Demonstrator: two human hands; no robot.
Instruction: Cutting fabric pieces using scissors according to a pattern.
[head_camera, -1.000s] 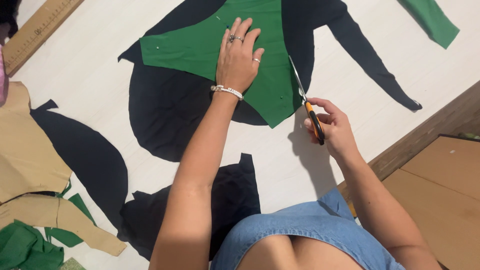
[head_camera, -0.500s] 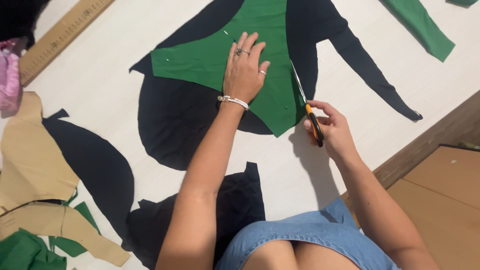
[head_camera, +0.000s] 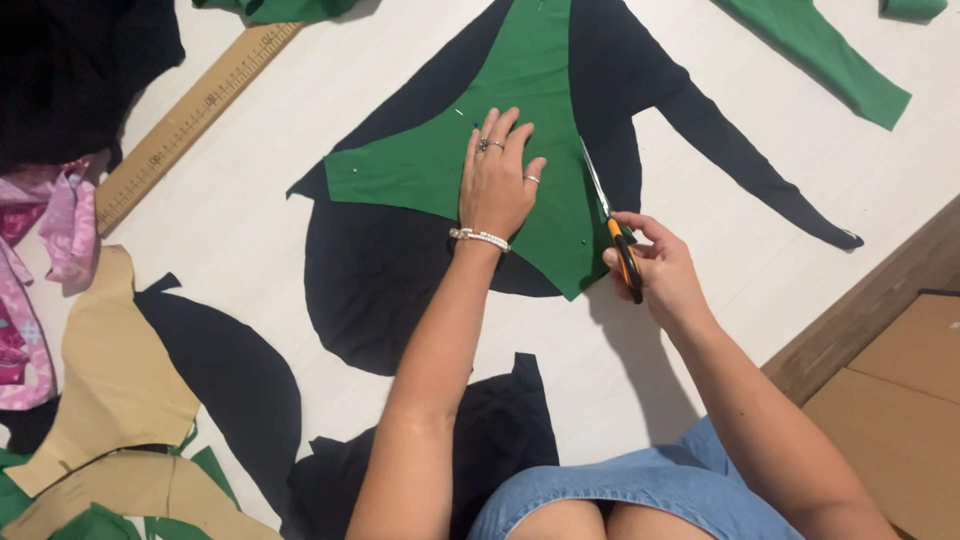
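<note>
Fabric is what I judge limp and light here: my left hand (head_camera: 497, 180) lies flat and open on the green pattern piece (head_camera: 420, 170) over black cloth (head_camera: 380, 280) on the table (head_camera: 250, 230), my right hand (head_camera: 660, 265) closed around orange-handled scissors (head_camera: 612, 222) at its edge.

A single view comes from a camera worn on the person's head. It looks steeply down and slightly forward onto a white work surface (head_camera: 250, 240), from about arm's length. The person's lap fills the near bottom edge, and both forearms reach away from the lens toward the middle of the frame. The far edge cuts off the spread fabric and a wooden ruler (head_camera: 190, 120) at upper left. At right, the surface's wooden border (head_camera: 870, 300) runs diagonally, with brown cardboard (head_camera: 900, 420) beyond it.
</note>
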